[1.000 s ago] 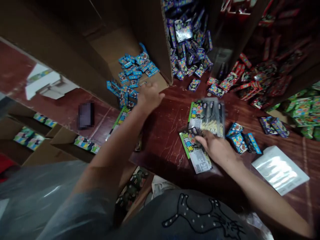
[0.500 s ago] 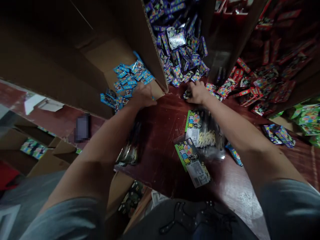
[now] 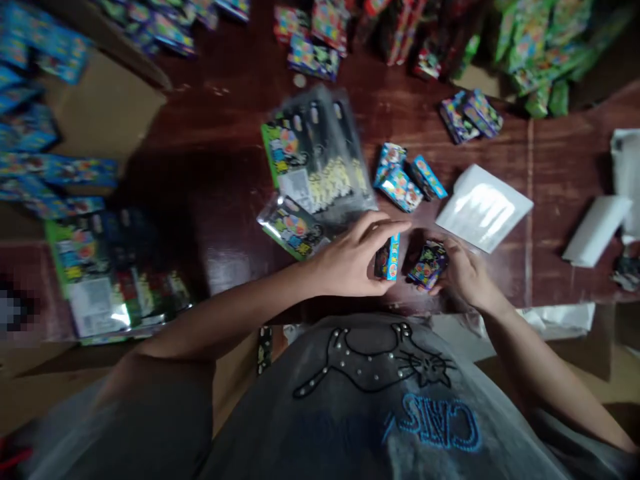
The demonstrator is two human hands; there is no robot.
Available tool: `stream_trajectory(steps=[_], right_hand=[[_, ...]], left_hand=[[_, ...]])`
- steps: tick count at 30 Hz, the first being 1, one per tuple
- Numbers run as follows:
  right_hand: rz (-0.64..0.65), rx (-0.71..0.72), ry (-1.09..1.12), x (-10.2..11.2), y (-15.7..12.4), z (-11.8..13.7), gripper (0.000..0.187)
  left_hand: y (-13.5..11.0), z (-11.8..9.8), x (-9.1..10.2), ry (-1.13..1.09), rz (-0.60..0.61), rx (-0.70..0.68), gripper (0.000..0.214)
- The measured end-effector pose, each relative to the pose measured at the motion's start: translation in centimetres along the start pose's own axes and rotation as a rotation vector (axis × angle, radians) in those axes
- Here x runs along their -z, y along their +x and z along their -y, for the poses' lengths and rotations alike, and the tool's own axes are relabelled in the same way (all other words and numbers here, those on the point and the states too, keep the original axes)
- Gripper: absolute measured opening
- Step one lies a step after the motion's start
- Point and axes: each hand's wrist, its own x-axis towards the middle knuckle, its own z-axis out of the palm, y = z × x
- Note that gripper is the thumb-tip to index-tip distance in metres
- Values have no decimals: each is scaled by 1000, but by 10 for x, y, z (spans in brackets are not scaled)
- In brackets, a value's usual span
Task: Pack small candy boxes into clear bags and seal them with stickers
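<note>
Left hand (image 3: 350,264) grips blue packet (image 3: 394,260); right hand (image 3: 466,272) fingers wrap purple packet (image 3: 429,265). Slack fingers could drop either.

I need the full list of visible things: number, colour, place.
Held blue packet: one, blue, middle
Held dark packets: number unclear, purple, middle
Loose blue packets: three, blue, right
Purple pair: two, purple, upper right
Shiny sheets: number unclear, white, right
Printed pouches: several, black, centre
Left pouches: number unclear, black, left
Blue pile: many, blue, left
Purple pile: several, purple, top left
Red packets: several, red, top
Green packets: many, green, top right
Cardboard: number unclear, brown, left
White wrapping: number unclear, white, right
Table: one, maroon, beneath
Shirt: one, grey, bottom
Left hand: one, bare, middle
Right hand: one, bare, right
</note>
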Motion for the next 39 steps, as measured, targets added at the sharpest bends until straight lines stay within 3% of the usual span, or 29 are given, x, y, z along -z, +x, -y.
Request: stream_trajectory(steps=[3, 5, 9, 13, 17, 21, 24, 26, 29, 31, 33, 36, 39], right_hand=[[-123, 24, -76, 7, -16, -18, 74], [-195, 109, -252, 16, -23, -23, 73], [-351, 378, -735, 35, -32, -34, 80], [-141, 714, -919, 34, -22, -46, 100], [-67, 752, -972, 22, -2, -49, 93], [-22, 808, -930, 15, 6, -49, 101], [21, 856, -906, 22, 3, -44, 108], [2, 921, -870, 41, 5, -33, 110], [-237, 978, -843, 90, 30, -1, 95], [-455, 931, -900, 129, 62, 28, 82], [-548, 813, -984, 159, 101, 58, 76], [-410, 695, -1120, 177, 156, 94, 82], [-248, 685, -1161, 179, 183, 119, 86]], left_hand=[[13, 9, -29, 10, 47, -123, 81], [17, 12, -40, 63, 79, -176, 73], [14, 10, -42, 324, 147, -135, 62], [7, 3, -35, 527, 226, -45, 56], [10, 0, -38, 540, 273, 0, 64], [15, -3, -45, 504, 287, 36, 70], [16, -7, -43, 535, 301, 32, 71], [17, -7, -38, 557, 309, 13, 74], [26, -5, -28, 576, 331, -27, 87], [34, -5, -26, 574, 406, -66, 90], [40, -7, -25, 567, 471, -80, 85], [40, -9, -24, 513, 408, -38, 84], [28, -6, -21, 393, 314, -23, 89]])
